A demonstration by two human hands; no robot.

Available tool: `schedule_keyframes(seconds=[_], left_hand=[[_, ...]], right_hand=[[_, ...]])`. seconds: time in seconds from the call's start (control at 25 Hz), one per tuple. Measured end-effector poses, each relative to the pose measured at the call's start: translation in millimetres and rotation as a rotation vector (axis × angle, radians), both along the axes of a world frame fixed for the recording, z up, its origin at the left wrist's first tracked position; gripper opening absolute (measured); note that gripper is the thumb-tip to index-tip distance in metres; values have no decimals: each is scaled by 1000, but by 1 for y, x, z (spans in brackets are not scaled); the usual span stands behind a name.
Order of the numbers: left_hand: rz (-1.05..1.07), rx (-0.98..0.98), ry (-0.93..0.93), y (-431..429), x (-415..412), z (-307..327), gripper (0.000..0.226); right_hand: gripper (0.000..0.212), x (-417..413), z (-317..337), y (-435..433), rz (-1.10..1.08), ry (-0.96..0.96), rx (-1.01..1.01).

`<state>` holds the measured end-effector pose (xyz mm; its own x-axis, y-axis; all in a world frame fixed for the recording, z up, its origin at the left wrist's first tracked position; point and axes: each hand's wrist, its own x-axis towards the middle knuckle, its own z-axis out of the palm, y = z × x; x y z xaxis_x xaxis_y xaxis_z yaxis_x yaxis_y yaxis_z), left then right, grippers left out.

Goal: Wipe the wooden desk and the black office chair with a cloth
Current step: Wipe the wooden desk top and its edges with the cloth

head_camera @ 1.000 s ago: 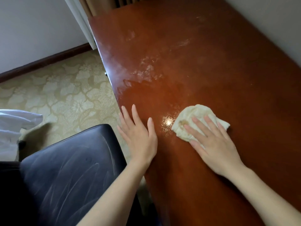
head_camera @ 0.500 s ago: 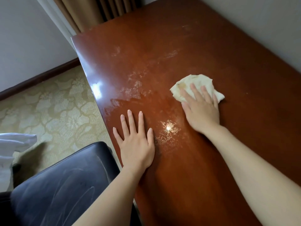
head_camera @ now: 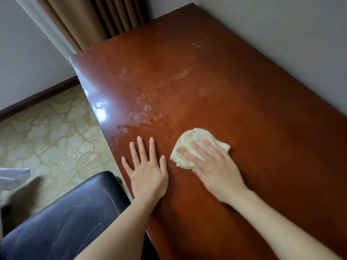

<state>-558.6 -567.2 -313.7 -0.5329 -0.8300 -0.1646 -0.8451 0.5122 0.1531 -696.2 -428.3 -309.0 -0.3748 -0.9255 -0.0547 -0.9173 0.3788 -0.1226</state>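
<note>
Right grip (head_camera: 216, 169) first: fingers straight and a little spread, palm down, pressing flat on the crumpled pale cloth (head_camera: 195, 137). Nothing is pinched; the cloth is pinned under the fingers against the counter (head_camera: 253, 94), bunched into a wad that pokes out ahead of the fingertips and to the right. Left grip (head_camera: 148, 171) sits just beside it, fingers fanned wide and palm flat on the bare wood near the counter's left edge. It looks to be bracing and holds nothing.

Moving outward, the wood around both hands and back toward the person looks dark, even and glossy, so I'd judge that near stretch has had its pass. Just beyond the fingertips it's a different story: a broad patch of whitish smears (head_camera: 144, 107) runs from the left edge toward the middle, with a wet-looking line at its near side. Fainter pale marks (head_camera: 197, 44) lie farther off toward the curtain (head_camera: 90, 21) and the wall. So the counter looks partly done, with the far part left.

Down at lower left, the black chair (head_camera: 65, 222) shows pale streaks across its seat. By my read it hasn't been wiped at all. That's the second half of the job, well apart from the cloth.
</note>
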Motion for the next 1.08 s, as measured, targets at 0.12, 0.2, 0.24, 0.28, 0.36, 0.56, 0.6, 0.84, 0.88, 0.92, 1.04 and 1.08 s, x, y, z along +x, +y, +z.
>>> schedule_keyframes(seconds=[0.12, 0.2, 0.24, 0.28, 0.36, 0.56, 0.6, 0.84, 0.88, 0.92, 1.04, 1.08], left_hand=[[-2, 10, 8, 0, -1, 1, 65], [-3, 17, 5, 0, -1, 2, 63], [-9, 24, 7, 0, -1, 2, 61], [-17, 33, 12, 0, 1, 1, 61], [-25, 59, 30, -1, 2, 3, 62], [-91, 68, 165, -7, -28, 20, 59], [-160, 48, 203, -7, -44, 23, 57], [-603, 123, 272, 9, -144, 18, 54], [-649, 132, 251, 11, -156, 14, 54], [-675, 129, 224, 12, -166, 10, 54], [-656, 67, 150, 12, -185, 0, 56], [-640, 45, 142, 14, -186, -2, 56]], right_hand=[[54, -61, -6, -16, -82, 80, 85], [52, -103, -4, -20, -288, 45, 103], [49, -119, 0, -20, -412, -26, 122], [48, -127, 4, -20, -532, -113, 124], [48, -121, 10, -22, -690, -183, 97], [47, -52, 22, -9, -571, -122, 119], [47, -38, 22, 2, -505, -101, 124], [48, -4, 17, 78, -229, 6, 175], [48, -12, 18, 83, -184, 11, 176], [49, -22, 18, 87, -151, 14, 174], [51, -66, 13, 85, -254, 12, 169], [51, -86, 13, 84, -322, 6, 174]])
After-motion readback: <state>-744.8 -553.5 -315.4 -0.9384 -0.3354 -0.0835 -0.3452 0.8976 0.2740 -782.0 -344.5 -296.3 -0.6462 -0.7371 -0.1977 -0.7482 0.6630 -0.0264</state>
